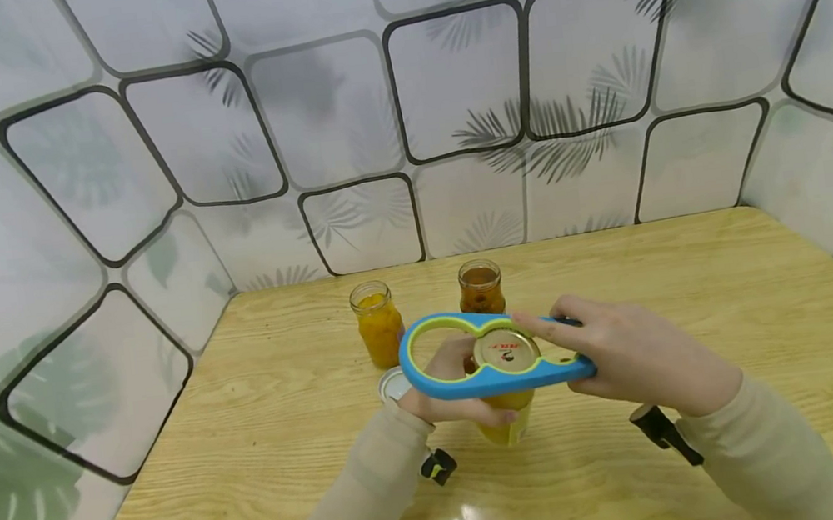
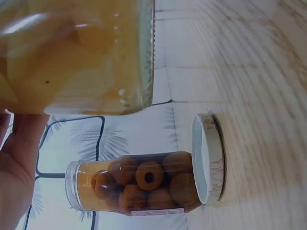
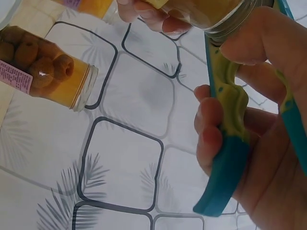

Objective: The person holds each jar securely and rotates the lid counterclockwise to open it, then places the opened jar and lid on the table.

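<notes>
My left hand (image 1: 440,407) grips a glass jar (image 1: 506,429) of yellow fruit, its gold metal lid (image 1: 505,350) uppermost. Around that lid lies a blue and lime-green jar opener (image 1: 466,386), its larger loop sticking out to the left, over the left hand. The right hand (image 1: 639,351) holds the opener by its handles at the right end. Right wrist view: fingers (image 3: 211,127) wrap one handle, the thumb close by the lid's edge. In the left wrist view, the gripped jar (image 2: 81,57) has its base raised off the table.
Behind the hands stand two lidless jars: one of yellow-orange fruit (image 1: 380,330), one of round brown fruit (image 1: 482,294). A loose white-lined lid (image 1: 394,384) lies on the wooden table (image 1: 253,443), left of the gripped jar. Patterned wall covering (image 1: 342,108) borders the table's back.
</notes>
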Demonstrator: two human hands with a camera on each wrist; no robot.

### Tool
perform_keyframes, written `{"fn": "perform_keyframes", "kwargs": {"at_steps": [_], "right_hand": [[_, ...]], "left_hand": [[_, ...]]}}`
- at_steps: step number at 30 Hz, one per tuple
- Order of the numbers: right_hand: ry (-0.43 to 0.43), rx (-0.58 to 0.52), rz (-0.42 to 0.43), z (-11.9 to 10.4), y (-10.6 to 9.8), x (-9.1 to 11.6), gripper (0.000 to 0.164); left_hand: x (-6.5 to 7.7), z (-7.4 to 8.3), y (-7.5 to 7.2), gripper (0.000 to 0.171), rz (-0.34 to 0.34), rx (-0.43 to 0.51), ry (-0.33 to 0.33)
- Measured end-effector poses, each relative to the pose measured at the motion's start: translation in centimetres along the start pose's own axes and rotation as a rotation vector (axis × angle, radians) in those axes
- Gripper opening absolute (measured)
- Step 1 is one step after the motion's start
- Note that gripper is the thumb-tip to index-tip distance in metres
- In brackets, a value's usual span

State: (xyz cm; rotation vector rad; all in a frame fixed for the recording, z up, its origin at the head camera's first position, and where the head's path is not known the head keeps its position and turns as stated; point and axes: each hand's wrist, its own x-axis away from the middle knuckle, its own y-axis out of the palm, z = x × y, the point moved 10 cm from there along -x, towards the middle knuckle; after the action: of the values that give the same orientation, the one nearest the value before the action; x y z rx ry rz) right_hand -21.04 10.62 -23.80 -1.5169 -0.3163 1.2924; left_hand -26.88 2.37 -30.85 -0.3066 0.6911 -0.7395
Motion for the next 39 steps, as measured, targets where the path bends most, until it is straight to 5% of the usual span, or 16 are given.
{"fn": "perform_keyframes", "kwargs": {"at_steps": [4,11,20,31,39], "right_hand": [[-0.003,-0.049,0.006,0.2,0.0,0.0,0.082],[0.029,-0.147,0.002,0.9,0.1,0.1,0.068],[0.064,-0.234,-0.043,1.5,0.4,0.3,0.054],[0.118,-0.284,-0.097,1.9,0.9,0.5,0.05],[0.152,-0.247,-0.11,2.3,0.8,0.6,0.05]], "left_hand": [[0.0,-0.1,0.0,0.059,0.016,0.013,-0.045],[-0.3,0.5,0.0,0.065,0.023,0.058,0.045],[0.1,0.0,-0.2,0.06,0.059,-0.018,0.015],[0.1,-0.4,-0.2,0.058,0.055,0.001,-0.015],[0.2,-1.4,0.2,0.058,0.018,0.009,-0.121]]}}
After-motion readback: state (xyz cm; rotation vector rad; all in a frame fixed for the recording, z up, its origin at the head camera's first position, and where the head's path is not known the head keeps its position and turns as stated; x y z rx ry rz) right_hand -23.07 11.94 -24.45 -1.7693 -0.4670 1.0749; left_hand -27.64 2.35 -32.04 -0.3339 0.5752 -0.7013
